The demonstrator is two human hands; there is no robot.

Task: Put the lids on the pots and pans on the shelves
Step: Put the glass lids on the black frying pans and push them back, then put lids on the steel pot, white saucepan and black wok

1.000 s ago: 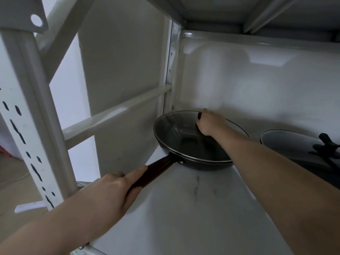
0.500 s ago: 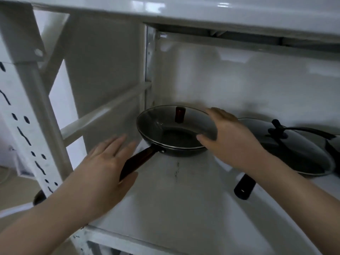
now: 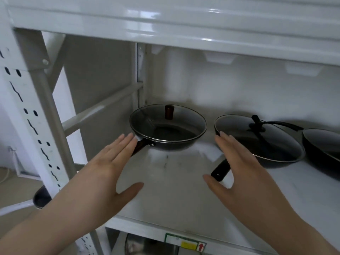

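Observation:
A small black frying pan [image 3: 171,144] stands at the back left of the white shelf [image 3: 174,190], with a glass lid [image 3: 165,124] and brown knob resting on it. To its right sits a larger black pan [image 3: 276,157] under a glass lid [image 3: 257,138] with a black knob; its black handle [image 3: 219,170] points toward me. My left hand [image 3: 108,173] hovers open in front of the small pan's handle, holding nothing. My right hand [image 3: 237,172] is open between the two pans, partly hiding the larger pan's handle.
A third dark pan [image 3: 323,146] shows at the right edge. The white shelf post [image 3: 36,126] with slots stands at left, and the upper shelf [image 3: 184,24] overhangs. Below the shelf edge a metal pot [image 3: 147,245] and a dark pan handle [image 3: 41,197] peek out.
Both hands let go of the small pan and its lid and drew back toward me, fingers spread. The view pulled back and rose, showing more of the shelf.

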